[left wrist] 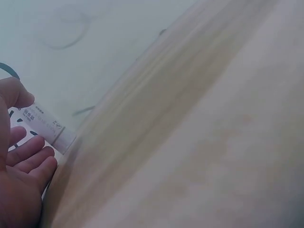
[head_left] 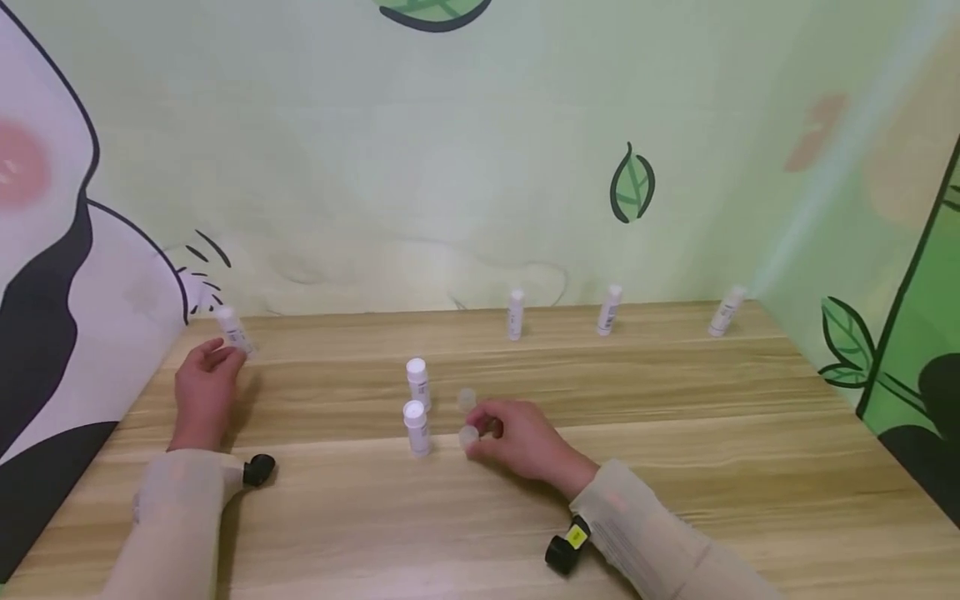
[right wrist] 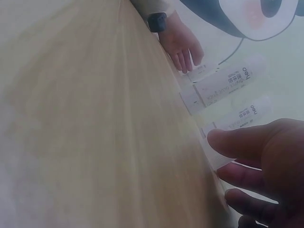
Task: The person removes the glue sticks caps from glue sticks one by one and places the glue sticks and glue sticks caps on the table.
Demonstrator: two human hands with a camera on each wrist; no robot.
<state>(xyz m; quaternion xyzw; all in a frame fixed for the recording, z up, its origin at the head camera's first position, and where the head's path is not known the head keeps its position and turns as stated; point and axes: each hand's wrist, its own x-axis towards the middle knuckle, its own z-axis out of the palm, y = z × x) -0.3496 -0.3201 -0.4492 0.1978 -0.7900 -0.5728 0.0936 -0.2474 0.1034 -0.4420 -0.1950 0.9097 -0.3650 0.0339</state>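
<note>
At the back left, my left hand [head_left: 206, 387] is beside an upright white glue stick [head_left: 235, 327]. In the left wrist view its fingers are loosely extended and its thumb is close to the glue stick [left wrist: 45, 121]; contact is unclear. Near the middle, my right hand [head_left: 525, 437] pinches a small translucent cap [head_left: 468, 437] between thumb and forefinger, low at the table. A second translucent cap [head_left: 467, 398] lies just behind it. To their left stand two glue sticks, a nearer one [head_left: 417, 429] and a farther one [head_left: 417, 383].
Along the back edge of the wooden table [head_left: 337, 517] stand three more glue sticks: one [head_left: 515, 315] right of centre, another [head_left: 609, 311] farther right, and the last [head_left: 726, 312] near the right corner. A printed backdrop wall [head_left: 337, 167] rises behind.
</note>
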